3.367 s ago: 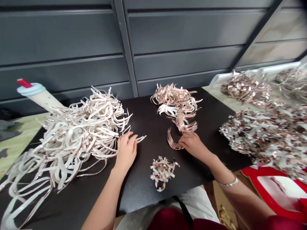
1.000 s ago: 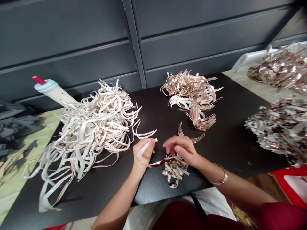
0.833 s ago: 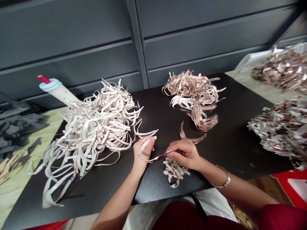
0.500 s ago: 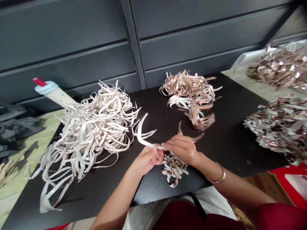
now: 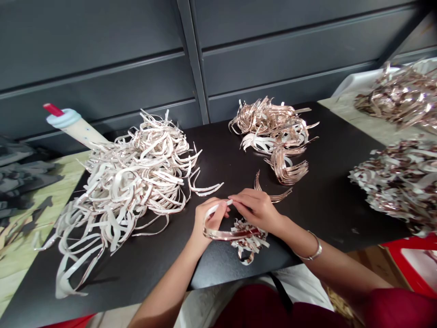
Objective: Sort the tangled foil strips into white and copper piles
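Near the front of the black board (image 5: 218,269), my left hand (image 5: 208,219) pinches a curved strip (image 5: 223,235), white on one face and rose-gold on the other. The strip loops round over that hand and extends right, below the fingers. Fingertips of my right hand (image 5: 254,207) are closed at the strip's white end, beside the left fingers. Just below the right hand lies a small heap of short white and rose-gold pieces (image 5: 247,253). A few loose rose-gold strips (image 5: 282,196) lie behind that hand.
A large pile of white strips (image 5: 136,177) covers the board's left part. Rose-gold strips (image 5: 273,123) lie at the back. Two shiny heaps (image 5: 403,177) (image 5: 403,95) are at the right. A pale tumbler (image 5: 80,127) with a red top leans behind the white pile.
The strip's long end has swung from upper left of my left hand to below it, now showing its rose-gold face. Both hands have shifted slightly up.
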Demonstrator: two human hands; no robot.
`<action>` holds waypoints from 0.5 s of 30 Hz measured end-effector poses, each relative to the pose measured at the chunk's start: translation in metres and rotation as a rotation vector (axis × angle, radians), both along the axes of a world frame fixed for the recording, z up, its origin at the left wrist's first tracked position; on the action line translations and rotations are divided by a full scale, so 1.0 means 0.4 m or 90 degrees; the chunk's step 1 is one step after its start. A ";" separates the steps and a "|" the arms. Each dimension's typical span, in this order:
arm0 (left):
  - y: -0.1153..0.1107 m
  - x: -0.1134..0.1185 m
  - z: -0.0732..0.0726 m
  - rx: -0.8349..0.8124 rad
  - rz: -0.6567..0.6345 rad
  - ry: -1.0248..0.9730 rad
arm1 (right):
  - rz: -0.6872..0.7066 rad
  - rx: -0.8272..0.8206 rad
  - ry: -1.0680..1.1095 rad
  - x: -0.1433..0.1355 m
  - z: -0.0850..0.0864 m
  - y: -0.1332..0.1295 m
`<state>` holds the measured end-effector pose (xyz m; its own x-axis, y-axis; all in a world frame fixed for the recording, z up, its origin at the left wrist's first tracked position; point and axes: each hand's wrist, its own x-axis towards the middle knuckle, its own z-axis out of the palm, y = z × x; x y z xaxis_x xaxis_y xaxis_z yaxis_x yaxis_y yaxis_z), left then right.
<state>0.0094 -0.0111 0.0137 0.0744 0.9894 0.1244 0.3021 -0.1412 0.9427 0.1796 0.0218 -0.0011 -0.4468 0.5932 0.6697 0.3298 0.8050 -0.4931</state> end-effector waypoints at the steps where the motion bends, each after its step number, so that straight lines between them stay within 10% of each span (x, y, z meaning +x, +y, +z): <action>1: 0.000 0.002 -0.002 0.015 0.000 0.012 | -0.006 0.004 -0.017 0.000 -0.004 0.001; 15: -0.008 0.002 -0.030 0.091 -0.059 0.139 | -0.062 -0.011 -0.222 -0.008 -0.015 -0.003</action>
